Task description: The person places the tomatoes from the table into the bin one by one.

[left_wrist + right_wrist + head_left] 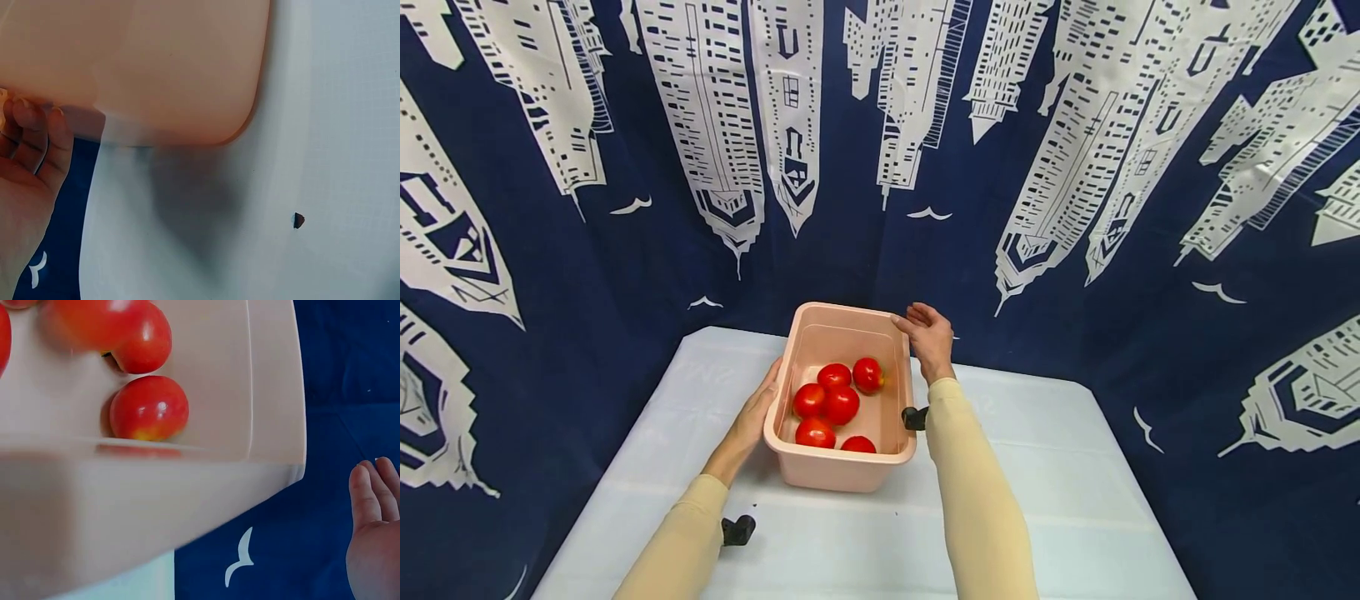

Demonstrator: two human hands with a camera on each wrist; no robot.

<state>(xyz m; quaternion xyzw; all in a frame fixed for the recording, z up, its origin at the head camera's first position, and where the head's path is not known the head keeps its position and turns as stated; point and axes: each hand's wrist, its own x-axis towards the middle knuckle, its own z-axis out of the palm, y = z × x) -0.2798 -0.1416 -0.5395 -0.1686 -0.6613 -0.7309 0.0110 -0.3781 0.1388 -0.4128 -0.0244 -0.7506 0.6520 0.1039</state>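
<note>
A pale pink plastic bin (850, 468) holds several red tomatoes (842, 405), lying loose on its floor. My left hand (756, 417) holds the bin's left side; in the left wrist view its bent fingers (59, 134) meet the bin's lower edge, and the thumb is hidden. Near the far right corner is my right hand (929, 336), its thumb toward the rim. The right wrist view shows that hand (378, 531) apart from the bin's wall (275, 381), with nothing in its fingers. One tomato (150, 407) there lies close to the wall.
The bin is over a table with a white cover (1037, 500). A dark blue cloth with white buildings (865, 250) hangs behind and around it. A small dark crumb (299, 220) lies on the cover. Each wrist bears a black camera mount (739, 530).
</note>
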